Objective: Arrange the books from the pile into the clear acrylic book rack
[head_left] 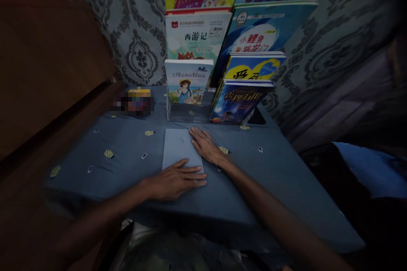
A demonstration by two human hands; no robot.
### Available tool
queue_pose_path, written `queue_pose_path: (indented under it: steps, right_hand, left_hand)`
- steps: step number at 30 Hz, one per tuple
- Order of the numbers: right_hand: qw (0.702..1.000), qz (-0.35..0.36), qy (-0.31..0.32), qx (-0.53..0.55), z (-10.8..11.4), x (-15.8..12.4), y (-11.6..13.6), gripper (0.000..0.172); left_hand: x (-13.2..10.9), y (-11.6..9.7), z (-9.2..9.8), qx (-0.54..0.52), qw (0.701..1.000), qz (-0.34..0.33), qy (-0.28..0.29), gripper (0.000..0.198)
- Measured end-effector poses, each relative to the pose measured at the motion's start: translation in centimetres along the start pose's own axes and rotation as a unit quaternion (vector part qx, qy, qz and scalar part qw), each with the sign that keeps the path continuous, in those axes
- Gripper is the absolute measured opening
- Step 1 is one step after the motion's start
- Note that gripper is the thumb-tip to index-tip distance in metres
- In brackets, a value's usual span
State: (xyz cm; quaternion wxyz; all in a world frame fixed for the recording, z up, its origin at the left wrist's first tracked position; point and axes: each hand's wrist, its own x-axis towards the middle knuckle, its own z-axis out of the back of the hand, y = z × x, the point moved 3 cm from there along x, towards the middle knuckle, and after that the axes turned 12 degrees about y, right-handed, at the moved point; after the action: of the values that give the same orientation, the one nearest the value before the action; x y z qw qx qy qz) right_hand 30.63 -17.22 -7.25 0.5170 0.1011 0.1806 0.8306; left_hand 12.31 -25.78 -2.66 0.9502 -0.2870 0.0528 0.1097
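Note:
A pale, nearly blank rectangular sheet or thin book (178, 150) lies flat on the cloth-covered table, with a small faint mark near its top. I cannot tell whether it is a single sheet or a book. Over its near edge my left hand (176, 181) lies flat, fingers spread and pointing right. My right hand (206, 146) rests along its upper right edge with fingers stretched out and touching it. Neither hand is closed around anything. The near edge is partly hidden beneath my left hand.
Behind stands a clear stepped rack (187, 113) of picture books, including a white one (182, 84) and a dark blue one (240, 99). A blurred yellow-topped object (135, 101) sits at the back left. A wooden cabinet (54, 72) borders the left side; patterned wallpaper (140, 55) covers the back.

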Motion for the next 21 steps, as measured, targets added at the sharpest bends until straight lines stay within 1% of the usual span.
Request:
queue_pose_path:
  steps: [4,7,10,12,16,19,21]
  right_hand:
    - [1.0,-0.011,0.006,-0.021,0.3,-0.2,0.6,0.054]
    - [0.999,-0.019,0.014,-0.038,0.5,-0.5,1.1,0.055]
    - [0.998,-0.025,0.01,-0.056,0.3,-1.0,1.3,0.056]
    - [0.998,-0.027,0.003,-0.063,0.0,-1.3,1.5,0.056]
    - [0.997,-0.04,-0.003,-0.07,-0.8,-2.0,2.0,0.056]
    - [0.997,-0.045,-0.003,-0.07,-1.3,-2.6,2.6,0.055]
    - [0.997,-0.038,-0.011,-0.064,-1.5,-3.1,2.9,0.054]
  left_hand:
    - [-0.9,0.2,-1.0,0.018,1.0,-0.001,-0.015,0.049]
    - [-1.7,0.6,-1.6,0.045,0.998,0.019,-0.033,0.058]
    - [-2.4,1.7,-1.6,0.059,0.996,0.051,-0.04,0.069]
    - [-2.9,2.8,-1.2,0.061,0.994,0.077,-0.051,0.071]
    - [-3.3,5.7,-0.4,0.071,0.98,0.158,-0.1,0.067]
    - [-2.9,7.8,-0.2,0.085,0.954,0.243,-0.155,0.068]
    - [-2.6,8.6,-0.2,0.088,0.933,0.289,-0.197,0.067]
